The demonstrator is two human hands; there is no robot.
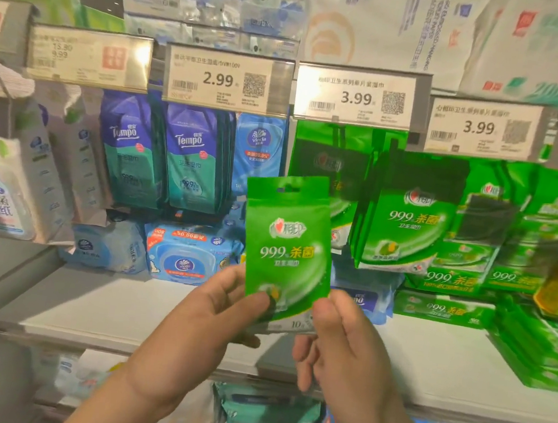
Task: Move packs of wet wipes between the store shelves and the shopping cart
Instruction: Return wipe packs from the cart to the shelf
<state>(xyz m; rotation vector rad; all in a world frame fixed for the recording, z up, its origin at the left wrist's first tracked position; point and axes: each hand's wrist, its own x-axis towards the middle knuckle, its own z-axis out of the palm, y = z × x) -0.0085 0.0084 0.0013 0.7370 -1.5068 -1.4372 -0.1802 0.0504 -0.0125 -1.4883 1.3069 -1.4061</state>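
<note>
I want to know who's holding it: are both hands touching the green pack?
Touching. Head view: left hand and right hand each pinch the green pack at its bottom corners.

Pale grey flat store shelf board (pixel 163 313), bare across front and mid. At back-left sits a light-blue soft wipes pack w/ oval lid (pixel 185 256), a paler blue-white pack (pixel 108 245) just beside it on its left. Right end: stacked flat green wipe packs (pixel 539 345), edges blurred.
</note>
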